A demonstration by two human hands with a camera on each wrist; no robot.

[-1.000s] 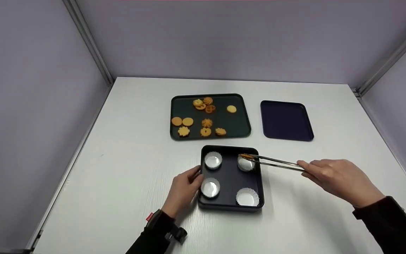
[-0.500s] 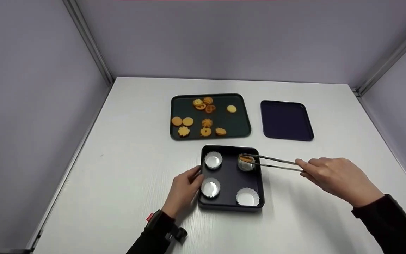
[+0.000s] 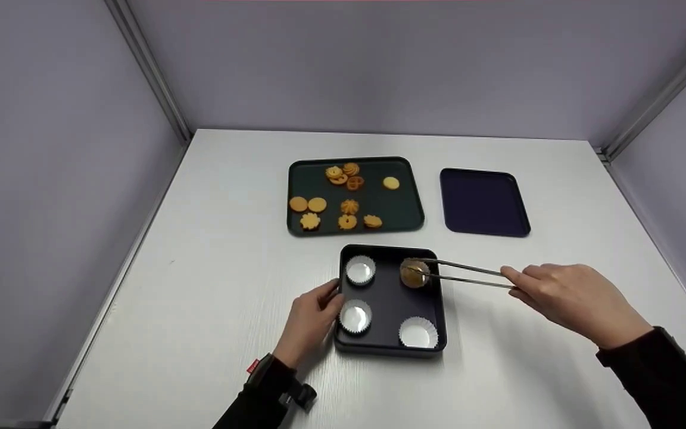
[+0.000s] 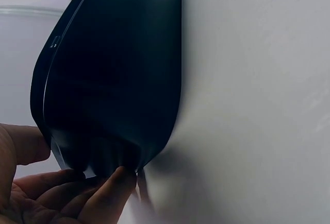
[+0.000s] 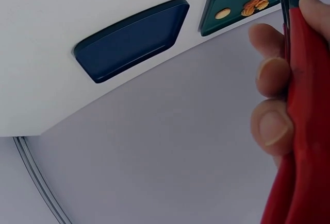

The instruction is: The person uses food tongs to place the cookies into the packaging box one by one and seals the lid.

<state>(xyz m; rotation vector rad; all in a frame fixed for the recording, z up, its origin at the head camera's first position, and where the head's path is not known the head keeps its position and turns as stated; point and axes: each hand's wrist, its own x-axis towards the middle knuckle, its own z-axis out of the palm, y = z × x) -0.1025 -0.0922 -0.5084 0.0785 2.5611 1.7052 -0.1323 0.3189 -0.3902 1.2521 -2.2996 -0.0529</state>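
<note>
My left hand (image 3: 310, 320) grips the left wall of a dark square pan (image 3: 386, 307). In the left wrist view, its thumb is at the rim and its fingers curl against the outer wall (image 4: 116, 74). My right hand (image 3: 569, 301) holds tongs (image 3: 468, 267) with slim metal arms; the right wrist view shows their red handles (image 5: 312, 110). The tong tips reach into the pan's back right baking cup (image 3: 404, 269), where a golden-brown cookie (image 3: 416, 279) lies, with the tips slightly apart over it. Three other silvery-white cups (image 3: 360, 270) stand in the pan's remaining corners.
Behind the pan lies a dark green tray (image 3: 387, 208) with several cookies (image 3: 349, 207), round, flower-shaped and pretzel-like. To its right is a flat navy tray (image 3: 485, 204). Grey panels (image 3: 379, 71) border the white table (image 3: 230, 268) at the back and sides.
The cookie has gone from the tong tips at the back right cup's rim down into that cup. The tong arms have spread slightly. My left hand and the pan stay put.
</note>
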